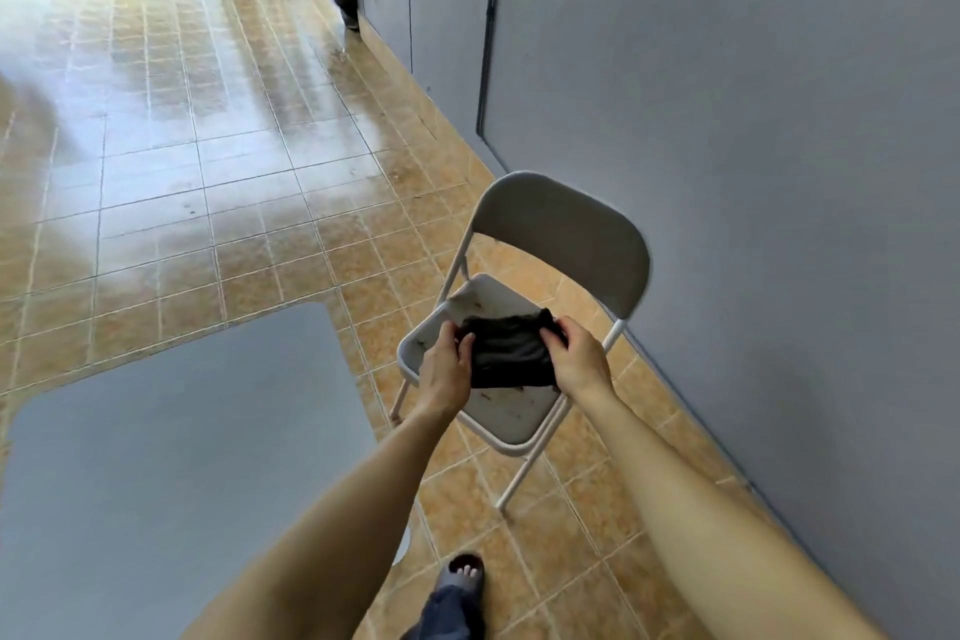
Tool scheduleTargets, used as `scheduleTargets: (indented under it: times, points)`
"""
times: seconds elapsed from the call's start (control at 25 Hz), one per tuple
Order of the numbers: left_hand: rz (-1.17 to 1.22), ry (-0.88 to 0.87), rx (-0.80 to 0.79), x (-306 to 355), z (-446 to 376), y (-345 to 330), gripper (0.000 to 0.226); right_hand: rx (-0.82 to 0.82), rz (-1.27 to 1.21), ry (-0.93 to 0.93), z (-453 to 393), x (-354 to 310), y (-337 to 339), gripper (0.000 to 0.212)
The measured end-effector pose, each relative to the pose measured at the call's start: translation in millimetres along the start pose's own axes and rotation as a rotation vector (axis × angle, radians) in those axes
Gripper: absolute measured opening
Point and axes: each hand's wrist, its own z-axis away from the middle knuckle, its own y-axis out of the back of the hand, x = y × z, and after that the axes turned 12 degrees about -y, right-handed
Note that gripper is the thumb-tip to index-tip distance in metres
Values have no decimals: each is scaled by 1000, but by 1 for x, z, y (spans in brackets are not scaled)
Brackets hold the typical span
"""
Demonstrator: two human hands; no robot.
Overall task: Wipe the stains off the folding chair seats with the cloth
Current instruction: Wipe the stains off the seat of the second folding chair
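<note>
A white folding chair [563, 234] stands unfolded beside the blue wall, its seat [506, 413] speckled with small brown stains. Above the middle of the seat I hold a dark cloth [506, 351] stretched between both hands. My left hand [447, 369] grips the cloth's left edge, my right hand [579, 359] grips its right edge. The cloth hides the centre of the seat. Whether the cloth touches the seat is unclear.
A grey-blue table top [171, 457] fills the lower left, close to the chair's left legs. The blue wall [779, 172] runs along the right. Tan tiled floor [208, 172] stretches ahead to a gate. My sandalled foot [465, 574] stands just before the chair.
</note>
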Motion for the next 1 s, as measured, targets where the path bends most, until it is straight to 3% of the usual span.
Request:
scheduleTargets:
  times: [0.24, 0.56, 0.84, 1.0]
  points:
    - [-68, 178, 23, -25, -55, -27, 27, -147, 40, -50, -89, 1, -10, 19]
    - [20, 564, 182, -87, -104, -90, 16, -517, 123, -111, -219, 44, -51, 12]
    - [-103, 569, 241, -183, -154, -151, 20, -635, 158, -105, -317, 112, -123, 11]
    - [-254, 487, 268, -260, -171, -175, 25, -642, 162, -12, -353, 148, -173, 26]
